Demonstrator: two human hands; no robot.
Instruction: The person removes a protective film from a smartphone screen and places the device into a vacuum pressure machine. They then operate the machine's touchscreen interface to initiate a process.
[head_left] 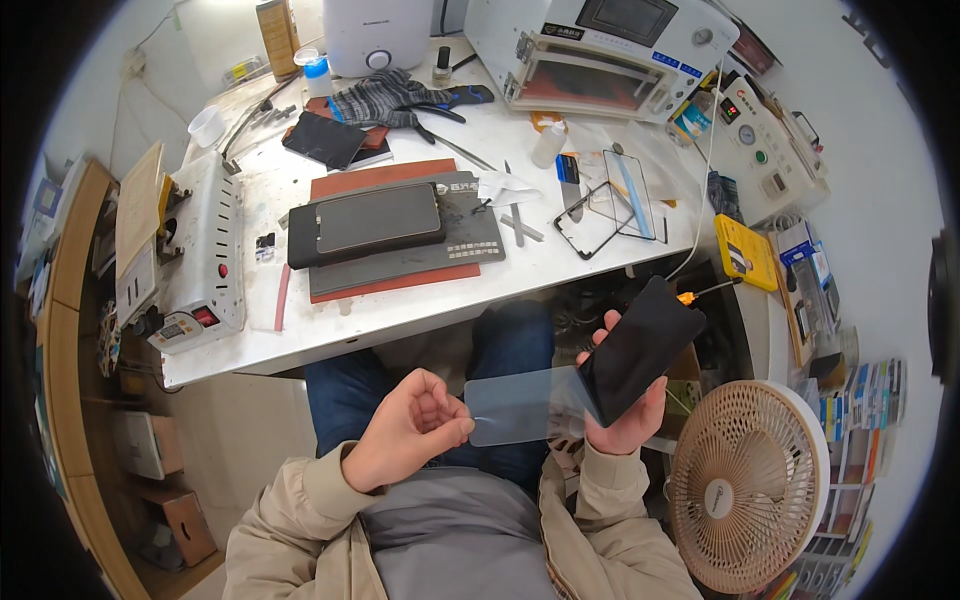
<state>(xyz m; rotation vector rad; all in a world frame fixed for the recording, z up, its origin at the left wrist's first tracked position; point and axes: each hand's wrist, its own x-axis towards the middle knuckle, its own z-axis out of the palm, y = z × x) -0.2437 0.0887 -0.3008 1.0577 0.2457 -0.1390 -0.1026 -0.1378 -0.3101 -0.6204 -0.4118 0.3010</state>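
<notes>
Black phone-shaped panel (643, 350) rests in the right hand (632, 425)'s grip. The left hand (410, 425) pinches a clear film (515, 408) by its edge.

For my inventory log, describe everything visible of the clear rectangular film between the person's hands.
The clear, bluish rectangular film looks like thin, glossy plastic with rounded left corners. It is held in the air, lengthwise across the picture, its left edge pinched by the left hand. Its right end reaches the lower left edge of the flat, black, glossy panel in the right hand; whether it is attached there cannot be told.
</notes>
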